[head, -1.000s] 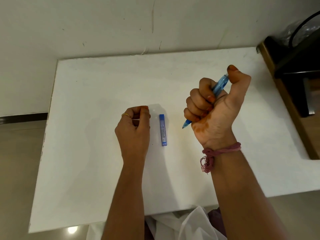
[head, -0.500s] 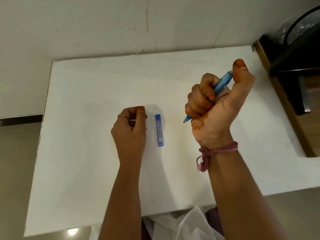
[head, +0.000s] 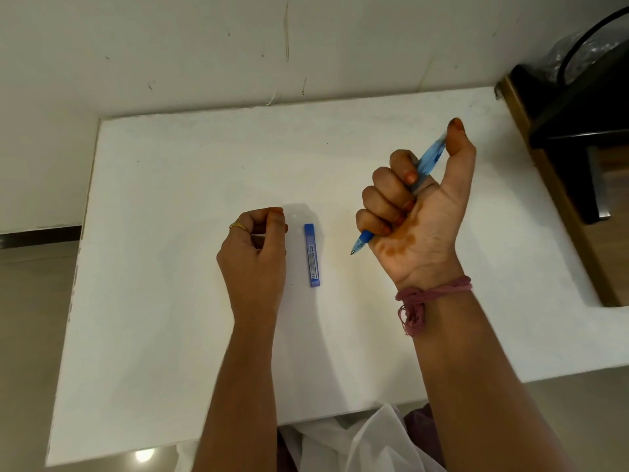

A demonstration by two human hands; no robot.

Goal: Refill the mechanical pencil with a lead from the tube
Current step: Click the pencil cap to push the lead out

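A blue mechanical pencil (head: 427,161) is gripped in the fist of my right hand (head: 417,212), raised above the white table (head: 170,318). Its tip points down and left, and my thumb rests on its top end. The blue lead tube (head: 311,255) lies flat on the table between my hands, lengthwise toward me. My left hand (head: 253,257) rests on the table just left of the tube, fingers curled in; whether it holds anything is hidden.
The table stands against a white wall (head: 272,46). A dark object on a wooden surface (head: 578,131) sits beyond the table's right edge. White cloth (head: 357,444) shows at the near edge.
My right hand has lifted slightly with the pencil and the thumb has stayed on its top. The left hand and the tube have not moved on the table.
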